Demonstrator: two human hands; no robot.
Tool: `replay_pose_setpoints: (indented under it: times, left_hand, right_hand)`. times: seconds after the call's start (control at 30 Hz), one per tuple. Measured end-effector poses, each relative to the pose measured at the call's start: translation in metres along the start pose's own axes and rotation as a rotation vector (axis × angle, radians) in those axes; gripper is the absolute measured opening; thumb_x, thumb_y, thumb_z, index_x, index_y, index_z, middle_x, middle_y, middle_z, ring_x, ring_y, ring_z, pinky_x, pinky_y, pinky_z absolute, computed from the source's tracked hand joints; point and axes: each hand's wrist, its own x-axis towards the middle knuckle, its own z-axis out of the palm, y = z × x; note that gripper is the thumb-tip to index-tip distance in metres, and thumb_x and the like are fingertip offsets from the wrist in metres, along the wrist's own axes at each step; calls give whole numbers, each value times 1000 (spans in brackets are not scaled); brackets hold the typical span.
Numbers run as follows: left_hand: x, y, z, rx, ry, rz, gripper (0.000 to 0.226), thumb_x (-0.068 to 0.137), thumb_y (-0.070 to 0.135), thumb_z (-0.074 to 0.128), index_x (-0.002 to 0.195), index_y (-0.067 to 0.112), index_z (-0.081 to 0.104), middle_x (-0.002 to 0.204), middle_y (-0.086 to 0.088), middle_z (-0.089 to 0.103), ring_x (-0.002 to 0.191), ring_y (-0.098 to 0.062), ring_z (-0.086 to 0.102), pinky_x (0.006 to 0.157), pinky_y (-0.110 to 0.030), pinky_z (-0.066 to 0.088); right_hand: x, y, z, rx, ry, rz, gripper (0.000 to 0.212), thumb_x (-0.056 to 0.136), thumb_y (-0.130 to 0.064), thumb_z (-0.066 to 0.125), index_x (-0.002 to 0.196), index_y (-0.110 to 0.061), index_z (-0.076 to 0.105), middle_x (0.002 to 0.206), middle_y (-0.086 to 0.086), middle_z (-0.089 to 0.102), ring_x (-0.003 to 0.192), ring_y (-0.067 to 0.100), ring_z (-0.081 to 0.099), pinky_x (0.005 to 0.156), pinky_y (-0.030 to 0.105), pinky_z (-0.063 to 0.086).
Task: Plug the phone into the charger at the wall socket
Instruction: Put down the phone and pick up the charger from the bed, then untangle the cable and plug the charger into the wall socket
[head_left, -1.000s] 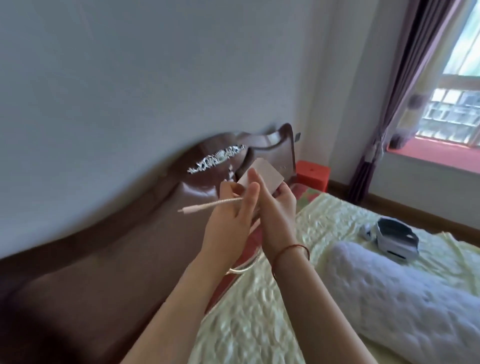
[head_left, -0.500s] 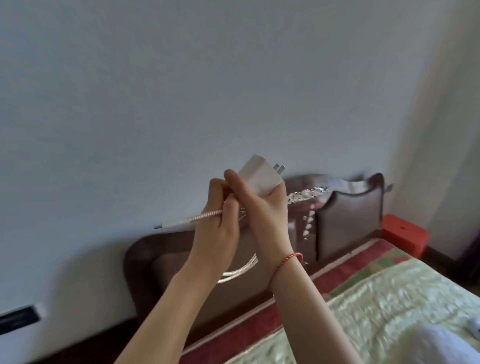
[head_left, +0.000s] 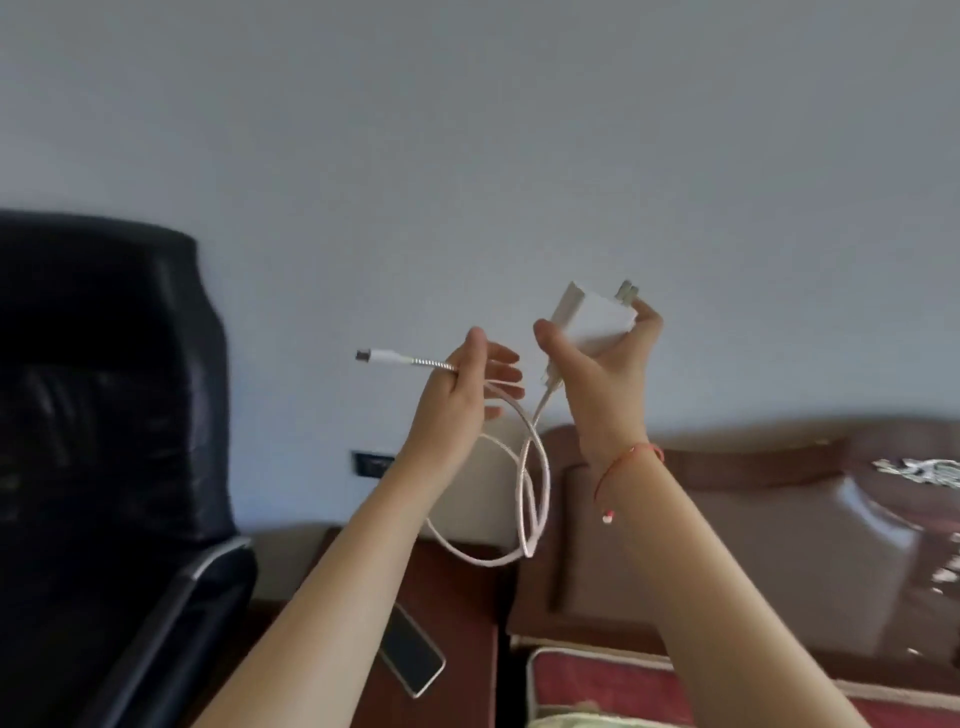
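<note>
My right hand (head_left: 602, 379) grips a white charger block (head_left: 592, 319) held up in front of the wall, its metal prongs pointing up and right. My left hand (head_left: 467, 384) pinches the braided white cable (head_left: 532, 467) near its free plug end (head_left: 376, 356), which points left. The cable hangs in a loop between my forearms. A dark phone (head_left: 413, 657) lies flat on the brown bedside table (head_left: 457, 613), partly hidden by my left forearm. A black wall socket (head_left: 370, 464) sits low on the wall, left of my left wrist.
A black leather office chair (head_left: 104, 441) fills the left side. The brown padded headboard (head_left: 753, 545) and the bed with a red-edged cover (head_left: 623, 691) lie to the right. A pale grey wall (head_left: 467, 156) is straight ahead.
My view has swung left from the bed to the chair, bedside table and socket. My hands have drawn apart, the left pulling the cable end away from the charger block.
</note>
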Motion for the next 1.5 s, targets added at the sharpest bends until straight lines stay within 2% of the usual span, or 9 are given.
replay_pose_setpoints:
  times: [0.2, 0.3, 0.43, 0.57, 0.87, 1.0, 1.2, 1.27, 1.5]
  left_hand:
    - [10, -28, -78, -92, 114, -119, 50, 97, 43, 23, 81, 15, 61, 72, -6, 67, 63, -14, 69, 63, -28, 55]
    - [11, -56, -117, -159, 164, -172, 50, 96, 45, 25, 82, 14, 62, 61, -2, 68, 60, -14, 69, 62, -30, 57]
    - [1, -109, -166, -229, 243, -243, 51, 96, 45, 26, 80, 11, 61, 42, 3, 57, 49, -15, 65, 54, -30, 57]
    - [-8, -168, -199, -220, 318, -357, 52, 96, 42, 28, 73, 7, 59, 38, 5, 45, 43, -12, 60, 59, -35, 58]
    - [38, -255, -216, -292, 324, -560, 19, 95, 11, 41, 76, 11, 44, 64, -3, 36, 56, -9, 60, 82, -29, 50]
    - [67, -283, -220, -294, 286, -579, 26, 91, -4, 30, 73, 13, 39, 74, -3, 36, 81, -17, 62, 73, -21, 43]
    - [84, -318, -228, -238, 227, -549, 30, 95, -2, 27, 80, 10, 49, 74, -4, 47, 79, -11, 64, 78, -20, 47]
    - [82, -330, -233, -207, 208, -536, 31, 96, 0, 28, 82, 11, 54, 72, -4, 49, 76, -10, 67, 78, -19, 50]
    - [75, -374, -240, -243, 224, -672, 17, 90, -3, 44, 101, 10, 44, 79, -13, 66, 73, -21, 70, 68, -31, 58]
  right_hand:
    - [1, 44, 58, -40, -64, 80, 52, 74, -5, 69, 105, -12, 28, 97, 9, 52, 72, 17, 58, 63, 29, 53]
    - [1, 79, 80, -32, -54, 118, 47, 74, -9, 68, 104, -15, 32, 88, 0, 52, 61, 5, 58, 56, 26, 54]
    - [-5, 144, 97, -39, -44, 235, 40, 74, -16, 66, 106, -18, 41, 101, 10, 56, 77, 18, 56, 50, 19, 50]
    - [-15, 214, 98, -148, -61, 341, 35, 74, -14, 65, 100, -17, 42, 94, 10, 54, 69, 17, 53, 43, 16, 46]
    - [-21, 325, 122, -216, -58, 532, 54, 68, -19, 70, 110, -14, 36, 75, 1, 48, 52, 12, 45, 42, 22, 39]
    - [-12, 364, 134, -214, -12, 561, 47, 71, -3, 66, 103, -13, 33, 77, 4, 47, 51, 12, 43, 41, 23, 38]
    - [-12, 412, 139, -236, -10, 588, 9, 77, -2, 53, 79, -9, 50, 63, 4, 47, 47, 10, 47, 40, 18, 44]
    - [-16, 425, 137, -248, -24, 609, 13, 78, -1, 52, 71, -11, 50, 53, 4, 47, 43, 10, 48, 42, 20, 47]
    - [-26, 459, 131, -240, -27, 664, 19, 82, 1, 56, 93, -6, 43, 68, 7, 54, 48, 9, 58, 41, 18, 49]
